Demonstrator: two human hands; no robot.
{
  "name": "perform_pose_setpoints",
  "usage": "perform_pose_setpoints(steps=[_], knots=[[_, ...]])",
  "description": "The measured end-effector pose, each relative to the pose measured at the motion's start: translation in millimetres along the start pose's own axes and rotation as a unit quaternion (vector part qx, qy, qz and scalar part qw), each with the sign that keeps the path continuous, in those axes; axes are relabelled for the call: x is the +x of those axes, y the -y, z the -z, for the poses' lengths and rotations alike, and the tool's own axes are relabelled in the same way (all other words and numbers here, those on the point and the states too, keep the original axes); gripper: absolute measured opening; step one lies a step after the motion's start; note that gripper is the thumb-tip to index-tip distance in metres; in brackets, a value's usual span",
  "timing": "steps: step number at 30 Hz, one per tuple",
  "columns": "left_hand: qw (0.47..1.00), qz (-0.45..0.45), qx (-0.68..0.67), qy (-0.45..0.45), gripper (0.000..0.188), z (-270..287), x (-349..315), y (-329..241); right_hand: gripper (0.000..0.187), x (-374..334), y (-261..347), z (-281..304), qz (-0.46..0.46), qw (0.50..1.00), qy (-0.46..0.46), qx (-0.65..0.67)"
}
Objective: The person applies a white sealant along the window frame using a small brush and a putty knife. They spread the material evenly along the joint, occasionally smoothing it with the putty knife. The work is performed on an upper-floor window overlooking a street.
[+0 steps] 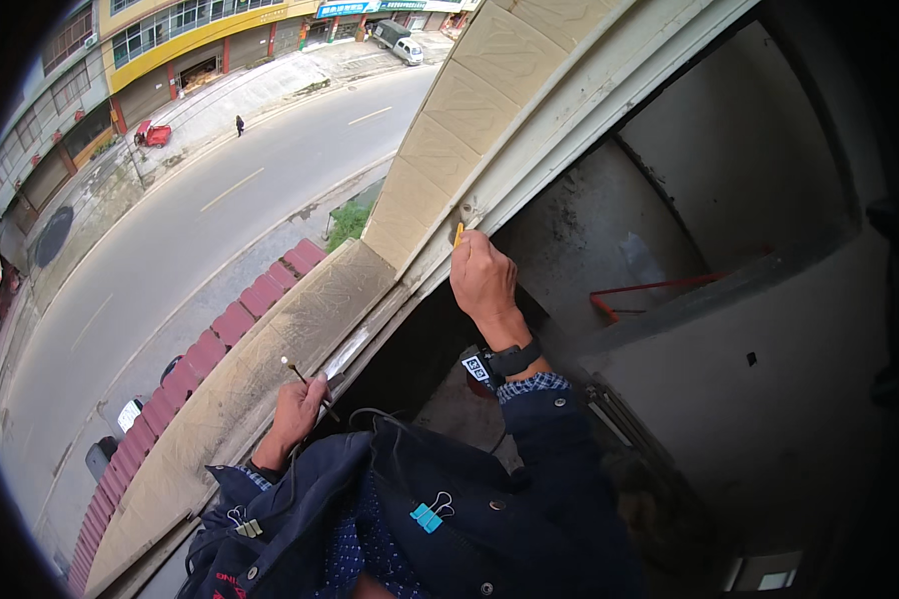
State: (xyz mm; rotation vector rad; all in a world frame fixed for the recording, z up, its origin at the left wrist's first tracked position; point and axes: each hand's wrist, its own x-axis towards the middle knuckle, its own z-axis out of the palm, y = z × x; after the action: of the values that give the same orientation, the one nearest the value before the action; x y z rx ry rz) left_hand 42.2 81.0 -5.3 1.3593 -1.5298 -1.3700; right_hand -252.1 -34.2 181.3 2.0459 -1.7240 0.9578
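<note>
My right hand (483, 275) is closed in front of me at the pale window frame (529, 165). A small yellow piece (458, 235) sticks out of its fingers against the frame, near a small round spot there; its kind is hidden by the hand. Lower on the left, my left hand (296, 411) is closed around a thin dark rod with a pale round tip (287, 361), held over the sill (348, 351). What the rod is, I cannot make out.
Tan patterned tiles (469, 105) cover the outer ledge. Beyond it, far below, lie a maroon roof edge (202, 364) and a road (210, 200) with a parked truck (398, 42). Inside on the right are a dim room and a red bar (659, 287).
</note>
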Motion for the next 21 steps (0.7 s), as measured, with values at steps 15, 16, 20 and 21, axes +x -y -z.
perform_pose_setpoints(steps=[15,16,20,21], knots=[[0.999,0.033,-0.024,-0.021,0.055,-12.4,-20.5,-11.3,0.027,-96.6,-20.1,-40.7,-0.117,0.975,0.166,0.092],[0.999,0.035,-0.024,-0.027,0.055,-13.1,-20.5,-9.9,0.028,-106.6,-18.4,-40.0,-0.119,0.972,0.172,0.106],[0.998,0.049,-0.003,-0.041,0.054,-11.7,-19.5,-8.8,0.035,-134.8,-9.4,-33.5,-0.133,0.960,0.187,0.158],[0.998,0.042,-0.002,-0.042,0.055,-10.9,-18.2,-10.6,0.036,-139.6,-5.8,-32.4,-0.143,0.957,0.190,0.167]])
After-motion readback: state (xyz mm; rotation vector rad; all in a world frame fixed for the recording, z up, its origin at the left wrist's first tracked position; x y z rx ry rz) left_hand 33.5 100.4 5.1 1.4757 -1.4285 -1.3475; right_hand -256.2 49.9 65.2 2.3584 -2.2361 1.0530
